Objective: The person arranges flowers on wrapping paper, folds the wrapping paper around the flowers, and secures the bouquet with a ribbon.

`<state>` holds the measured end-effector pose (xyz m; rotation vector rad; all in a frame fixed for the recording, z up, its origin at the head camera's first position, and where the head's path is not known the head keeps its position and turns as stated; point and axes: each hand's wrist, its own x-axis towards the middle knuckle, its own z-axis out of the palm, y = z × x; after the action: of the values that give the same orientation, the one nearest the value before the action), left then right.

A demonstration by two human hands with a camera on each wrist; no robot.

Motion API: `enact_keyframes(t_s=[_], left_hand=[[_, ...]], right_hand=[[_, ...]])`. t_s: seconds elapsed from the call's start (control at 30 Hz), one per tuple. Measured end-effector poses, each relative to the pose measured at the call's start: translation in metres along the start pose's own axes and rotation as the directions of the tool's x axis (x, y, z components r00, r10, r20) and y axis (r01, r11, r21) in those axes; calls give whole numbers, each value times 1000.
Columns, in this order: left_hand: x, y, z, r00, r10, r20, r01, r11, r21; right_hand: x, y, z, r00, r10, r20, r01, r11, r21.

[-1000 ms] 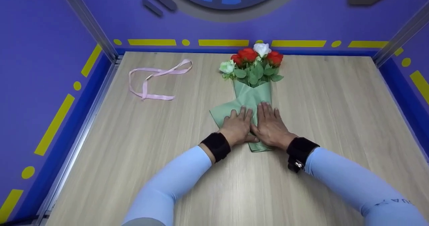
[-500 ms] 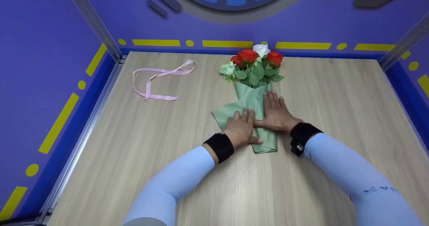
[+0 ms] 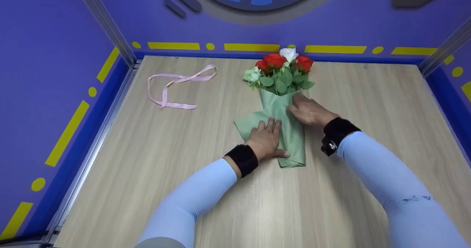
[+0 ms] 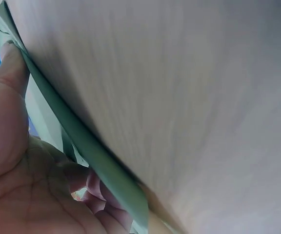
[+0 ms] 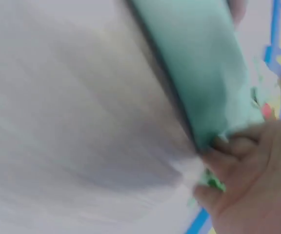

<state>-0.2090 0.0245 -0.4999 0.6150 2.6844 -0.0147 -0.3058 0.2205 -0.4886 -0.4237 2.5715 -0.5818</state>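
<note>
A bouquet of artificial roses (image 3: 283,69), red, white and pale green, lies with its stems wrapped in green wrapping paper (image 3: 292,137). One corner of the paper sticks out to the left. My left hand (image 3: 264,139) presses flat on the lower paper, fingers pointing away and thumb spread to the right. At the paper's upper right edge, just below the leaves, is my right hand (image 3: 312,112), its fingertips touching the edge. The right wrist view, blurred, has the fingers (image 5: 233,151) bent slightly against that edge. The stems are hidden inside the wrap.
A pink ribbon (image 3: 173,80) lies loosely looped on the wooden table (image 3: 250,211), left of the bouquet. Blue-purple panels (image 3: 235,27) with yellow marks stand along the back and sides of the table.
My right hand has slid up along the paper's right side, from beside my left hand to near the flowers. The left hand stays pressing the paper. The view has shifted slightly.
</note>
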Motion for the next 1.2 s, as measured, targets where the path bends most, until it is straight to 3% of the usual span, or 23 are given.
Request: enact_keyframes(t_s=[0.17,0.33,0.5,0.63,0.73,0.83,1.03,1.2], left_hand=[[-2,0,-2,1000,18,-7,-18,1000,2],[1,-2,-2,1000,5,-12,-5,1000,7],[3,-3,-2,1000,15,-11,-16,1000,-27],[1,-3,-1,1000,11,-6,-11,1000,-16],[-1,-3,0,1000,6,-5,-6,1000,6],[-1,0,0,1000,8,-9,-8,1000,17],[0,4,3,1000,18,-8,-18,1000,8],[1,4,3,1000,15,3,-15,1000,9]], right_hand=[[12,12,24,996,-9,-89,2,998,-71],[15,14,23,995,-5,-103,-3,997,-75],[-17,22,15,991,-98,-90,93,994,-63],[-49,26,21,985,-173,-24,168,977,-135],[-55,28,28,976,-215,-19,207,958,-197],[-49,33,24,975,-219,-33,205,949,-239],[-15,56,-9,979,-170,-110,127,939,-319],[3,64,-25,986,-75,-151,33,964,-265]])
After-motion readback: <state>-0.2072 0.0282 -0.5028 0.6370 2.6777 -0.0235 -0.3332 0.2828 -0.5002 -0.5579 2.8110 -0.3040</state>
